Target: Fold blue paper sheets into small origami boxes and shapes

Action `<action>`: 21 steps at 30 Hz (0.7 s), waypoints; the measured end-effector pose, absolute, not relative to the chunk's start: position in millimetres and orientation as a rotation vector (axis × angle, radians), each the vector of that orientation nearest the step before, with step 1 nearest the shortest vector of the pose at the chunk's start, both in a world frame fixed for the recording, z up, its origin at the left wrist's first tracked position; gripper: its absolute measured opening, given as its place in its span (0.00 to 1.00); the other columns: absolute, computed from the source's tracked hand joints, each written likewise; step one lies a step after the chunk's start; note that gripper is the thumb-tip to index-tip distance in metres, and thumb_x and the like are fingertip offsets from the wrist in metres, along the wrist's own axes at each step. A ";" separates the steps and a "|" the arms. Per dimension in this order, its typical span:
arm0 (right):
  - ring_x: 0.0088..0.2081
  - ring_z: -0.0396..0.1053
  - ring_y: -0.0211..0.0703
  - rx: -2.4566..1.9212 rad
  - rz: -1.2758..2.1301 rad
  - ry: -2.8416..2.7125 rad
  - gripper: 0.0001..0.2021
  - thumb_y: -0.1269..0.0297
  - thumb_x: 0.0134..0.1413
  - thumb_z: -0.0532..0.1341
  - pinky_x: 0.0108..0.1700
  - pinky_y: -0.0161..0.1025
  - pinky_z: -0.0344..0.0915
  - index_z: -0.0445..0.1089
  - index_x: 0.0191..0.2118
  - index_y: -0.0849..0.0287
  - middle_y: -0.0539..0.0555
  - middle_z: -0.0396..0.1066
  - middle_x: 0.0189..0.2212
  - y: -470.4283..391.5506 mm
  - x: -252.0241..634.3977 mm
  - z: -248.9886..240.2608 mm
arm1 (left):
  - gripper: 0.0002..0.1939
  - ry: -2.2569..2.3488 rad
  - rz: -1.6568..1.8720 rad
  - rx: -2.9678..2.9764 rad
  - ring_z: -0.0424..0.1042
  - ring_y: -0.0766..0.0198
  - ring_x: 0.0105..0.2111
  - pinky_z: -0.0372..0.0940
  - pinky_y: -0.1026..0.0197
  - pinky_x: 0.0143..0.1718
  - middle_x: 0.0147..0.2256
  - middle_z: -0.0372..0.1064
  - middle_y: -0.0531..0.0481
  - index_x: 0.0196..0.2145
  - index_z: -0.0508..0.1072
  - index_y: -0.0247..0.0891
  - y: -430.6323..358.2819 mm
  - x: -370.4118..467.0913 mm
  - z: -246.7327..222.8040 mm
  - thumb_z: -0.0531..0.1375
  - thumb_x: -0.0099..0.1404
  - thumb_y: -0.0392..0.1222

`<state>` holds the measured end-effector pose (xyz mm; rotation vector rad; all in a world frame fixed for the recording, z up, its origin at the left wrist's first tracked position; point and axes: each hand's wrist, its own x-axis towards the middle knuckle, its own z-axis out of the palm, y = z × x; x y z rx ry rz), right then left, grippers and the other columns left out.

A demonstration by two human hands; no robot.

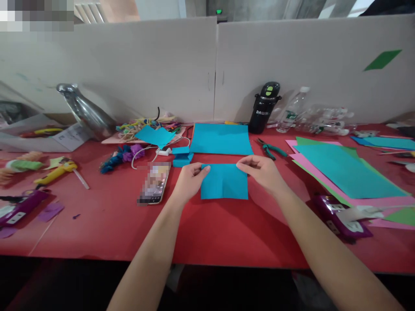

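A small blue paper sheet (224, 183) with a vertical crease down its middle hangs between my hands above the red table. My left hand (193, 179) pinches its upper left corner between thumb and fingers. At its upper right corner, my right hand (261, 169) is closed on the same sheet. Just behind lies a larger blue sheet (221, 139) flat on the table. A folded blue paper piece (182, 156) stands to the left of that larger sheet, beside a white cable.
The red table (233, 242) carries a phone (155, 183) on the left and pliers (270, 149) behind my right hand. Stacked coloured papers (350, 170) and a purple power strip (340, 218) lie right. A black bottle (264, 108) stands by the partition; a yellow glue gun (56, 172) lies left.
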<state>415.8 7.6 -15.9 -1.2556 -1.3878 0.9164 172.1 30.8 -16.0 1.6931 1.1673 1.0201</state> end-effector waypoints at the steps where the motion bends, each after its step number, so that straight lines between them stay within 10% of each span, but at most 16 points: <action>1: 0.36 0.75 0.45 -1.192 0.943 -1.371 0.16 0.51 0.52 0.69 0.41 0.43 0.71 0.77 0.38 0.58 0.56 0.79 0.35 6.1 413.6 -15.0 | 0.20 1.165 1.040 1.684 0.55 0.69 0.22 0.47 0.64 0.23 0.21 0.56 0.56 0.22 0.65 0.37 30.7 173.3 -17.1 0.61 0.65 0.53; 8: 0.63 0.63 0.51 -0.909 0.721 -1.896 0.16 0.57 0.66 0.58 0.65 0.56 0.58 0.74 0.55 0.48 0.52 0.72 0.57 -14.9 393.5 -6.4 | 0.14 0.986 1.074 1.338 0.67 0.66 0.27 0.63 0.64 0.28 0.27 0.69 0.53 0.33 0.74 0.36 25.4 189.8 -26.5 0.63 0.62 0.52; 16: 0.71 0.45 0.56 -1.046 0.314 -2.102 0.18 0.56 0.64 0.59 0.69 0.62 0.49 0.71 0.58 0.48 0.51 0.56 0.68 -14.0 380.7 -20.4 | 0.22 0.767 1.008 1.054 0.72 0.63 0.31 0.70 0.60 0.33 0.31 0.71 0.50 0.37 0.73 0.38 19.7 193.9 -19.6 0.62 0.62 0.61; 21: 0.65 0.60 0.54 -1.009 0.409 -1.791 0.09 0.59 0.63 0.60 0.64 0.55 0.59 0.77 0.45 0.50 0.54 0.68 0.60 -16.5 373.6 -18.1 | 0.19 0.754 1.022 1.154 0.68 0.68 0.28 0.68 0.64 0.32 0.30 0.70 0.52 0.41 0.74 0.37 19.7 193.7 -22.7 0.66 0.60 0.54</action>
